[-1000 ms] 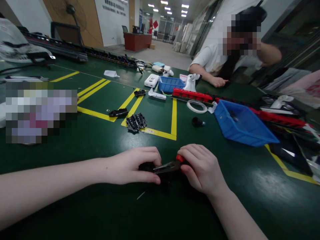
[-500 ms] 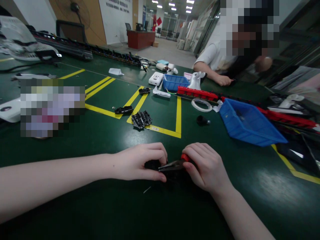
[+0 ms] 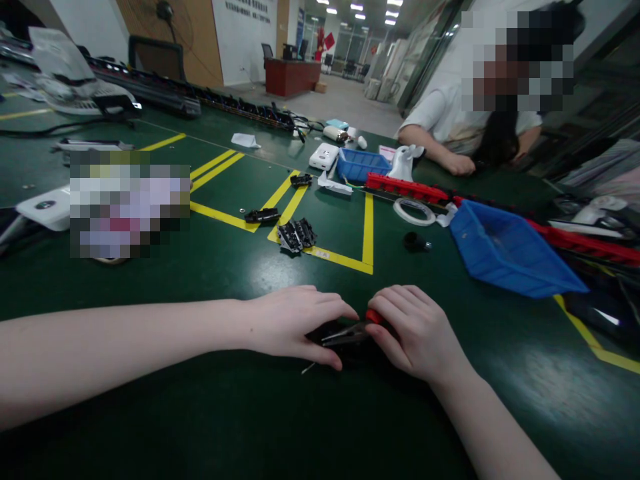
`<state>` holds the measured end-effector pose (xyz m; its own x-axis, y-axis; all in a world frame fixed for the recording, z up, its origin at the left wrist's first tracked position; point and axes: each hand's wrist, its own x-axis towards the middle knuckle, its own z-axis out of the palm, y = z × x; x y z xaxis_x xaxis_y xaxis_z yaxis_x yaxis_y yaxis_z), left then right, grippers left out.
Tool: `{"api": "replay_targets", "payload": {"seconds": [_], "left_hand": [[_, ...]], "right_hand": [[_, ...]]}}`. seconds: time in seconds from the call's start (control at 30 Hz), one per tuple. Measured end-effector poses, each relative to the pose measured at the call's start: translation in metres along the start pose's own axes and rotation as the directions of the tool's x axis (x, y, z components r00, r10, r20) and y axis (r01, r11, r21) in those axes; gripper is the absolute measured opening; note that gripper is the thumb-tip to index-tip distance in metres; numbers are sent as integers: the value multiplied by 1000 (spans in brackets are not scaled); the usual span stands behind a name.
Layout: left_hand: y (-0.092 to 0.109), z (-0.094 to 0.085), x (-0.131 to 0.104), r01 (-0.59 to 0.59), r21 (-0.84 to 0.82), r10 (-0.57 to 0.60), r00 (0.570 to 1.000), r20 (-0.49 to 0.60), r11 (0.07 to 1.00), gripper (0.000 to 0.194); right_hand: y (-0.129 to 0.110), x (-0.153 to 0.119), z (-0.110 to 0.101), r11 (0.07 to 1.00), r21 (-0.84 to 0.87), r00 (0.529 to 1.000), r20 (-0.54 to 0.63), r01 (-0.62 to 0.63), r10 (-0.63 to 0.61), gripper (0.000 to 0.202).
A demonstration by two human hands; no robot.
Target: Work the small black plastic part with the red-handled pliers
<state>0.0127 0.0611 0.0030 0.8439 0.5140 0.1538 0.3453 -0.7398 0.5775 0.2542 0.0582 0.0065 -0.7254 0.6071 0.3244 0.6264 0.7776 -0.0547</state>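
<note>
My right hand (image 3: 413, 327) is closed round the red handles of a pair of pliers (image 3: 345, 335), whose metal jaws point left. Thumb and fingers of my left hand (image 3: 295, 323) curve around a dark part (image 3: 324, 331) at the plier tips; its shape is hard to make out against the dark green table. A thin pale strip (image 3: 309, 368) shows just below my left thumb. Beyond my hands lie black part pieces (image 3: 297, 236), with another black piece (image 3: 262, 215) to their left and a smaller one (image 3: 301, 180) farther back.
A large blue bin (image 3: 515, 250) stands at the right, near a white tape ring (image 3: 414, 211) and a black cylindrical item (image 3: 417, 242). A small blue tray (image 3: 363, 165) and red strips (image 3: 407, 187) lie farther back. Across the table sits a person (image 3: 450, 127).
The view has shifted, so the table items appear farther right. My left fingers have opened a little and reach closer to the pliers. My right hand keeps its hold.
</note>
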Motion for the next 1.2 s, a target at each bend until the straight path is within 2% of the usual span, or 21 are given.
{"api": "replay_targets", "payload": {"seconds": [0.13, 0.4, 0.73, 1.2], "left_hand": [[-2, 1, 0, -19, 56, 19, 1000, 9, 998, 50], [-2, 4, 1, 16, 86, -13, 999, -30, 996, 46], [1, 3, 0, 29, 77, -27, 999, -22, 997, 41], [-1, 3, -1, -10, 77, 12, 1000, -20, 997, 39]], "right_hand": [[0, 0, 0, 1000, 6, 1000, 6, -5, 5, 39], [1, 2, 1, 1000, 3, 999, -30, -16, 16, 32], [2, 1, 1, 999, -52, 994, -104, 7, -12, 31], [2, 0, 1, 999, -32, 993, -115, 28, -32, 28]]}}
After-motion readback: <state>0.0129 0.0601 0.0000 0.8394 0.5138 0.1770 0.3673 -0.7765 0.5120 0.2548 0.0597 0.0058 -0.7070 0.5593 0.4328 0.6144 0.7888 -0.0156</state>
